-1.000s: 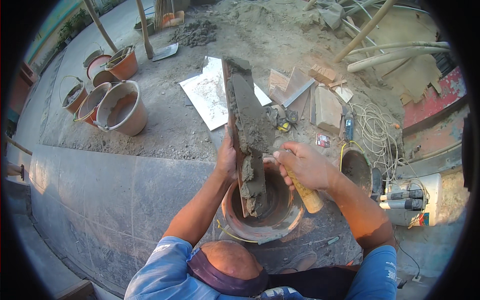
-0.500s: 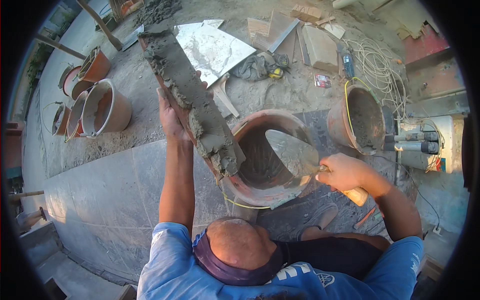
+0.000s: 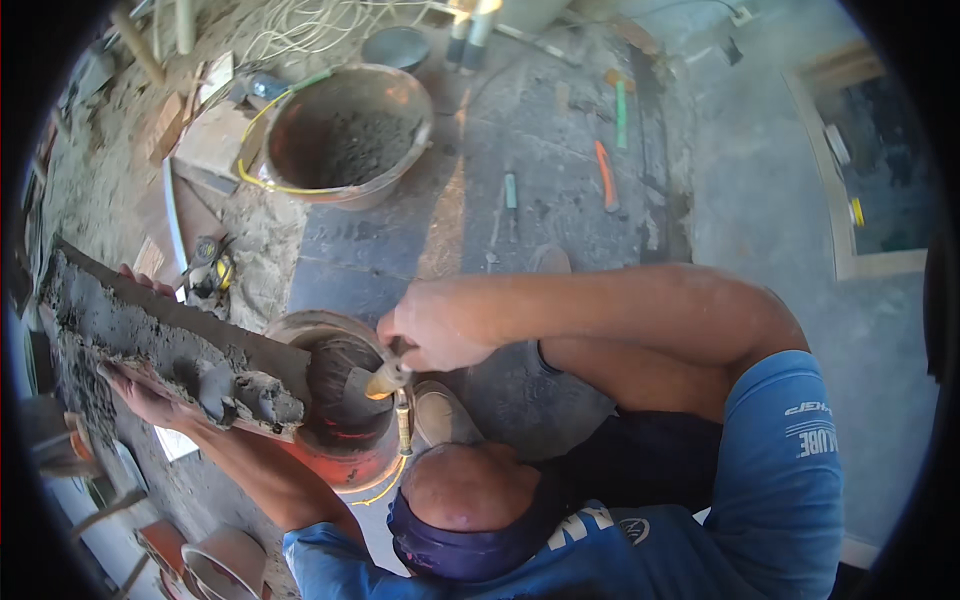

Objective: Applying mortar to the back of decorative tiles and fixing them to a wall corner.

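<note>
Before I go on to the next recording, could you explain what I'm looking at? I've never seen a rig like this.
There is no machine here: these are a person's two bare hands. The view comes from a wide fisheye camera worn on the head, looking down, so straight edges bend near the rim.

The left hand holds a long, flat slab coated with grey, mortar-like paste. The right hand grips a trowel with a yellowish handle, its blade over the inside of a round, reddish bucket.

Beyond, on the dark grey floor, stand a larger round bucket holding grey mix and, to its right, an orange-handled tool.
</note>
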Action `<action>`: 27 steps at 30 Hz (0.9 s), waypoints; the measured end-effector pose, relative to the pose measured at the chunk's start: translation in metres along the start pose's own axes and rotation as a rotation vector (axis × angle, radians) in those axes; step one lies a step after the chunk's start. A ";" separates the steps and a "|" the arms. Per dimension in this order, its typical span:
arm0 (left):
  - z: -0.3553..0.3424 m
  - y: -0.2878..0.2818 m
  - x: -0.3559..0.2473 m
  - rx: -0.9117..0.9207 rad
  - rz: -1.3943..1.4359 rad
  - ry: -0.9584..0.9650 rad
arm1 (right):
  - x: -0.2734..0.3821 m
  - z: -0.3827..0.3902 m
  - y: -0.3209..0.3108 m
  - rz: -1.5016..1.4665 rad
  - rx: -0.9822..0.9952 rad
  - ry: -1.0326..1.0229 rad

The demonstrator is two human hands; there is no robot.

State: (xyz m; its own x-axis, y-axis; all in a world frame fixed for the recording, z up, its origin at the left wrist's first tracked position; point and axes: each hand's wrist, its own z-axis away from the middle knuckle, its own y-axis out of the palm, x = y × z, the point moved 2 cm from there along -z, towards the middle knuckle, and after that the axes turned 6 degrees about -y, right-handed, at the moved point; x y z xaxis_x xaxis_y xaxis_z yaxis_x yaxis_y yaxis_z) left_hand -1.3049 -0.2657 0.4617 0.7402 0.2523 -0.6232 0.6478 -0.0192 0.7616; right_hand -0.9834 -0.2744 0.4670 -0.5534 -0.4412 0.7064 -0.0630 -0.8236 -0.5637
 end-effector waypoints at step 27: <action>0.081 0.622 0.967 0.332 -0.371 -0.845 | -0.591 0.646 0.237 -1.243 -1.541 0.467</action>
State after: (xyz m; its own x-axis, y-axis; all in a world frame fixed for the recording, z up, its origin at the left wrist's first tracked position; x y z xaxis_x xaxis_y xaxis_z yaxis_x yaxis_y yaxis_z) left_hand -0.1718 -0.1119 0.3188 0.2804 -0.4760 -0.8335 0.7872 -0.3828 0.4834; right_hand -0.1342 -0.4389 0.1926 0.2239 0.3229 0.9196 -0.8712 0.4894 0.0403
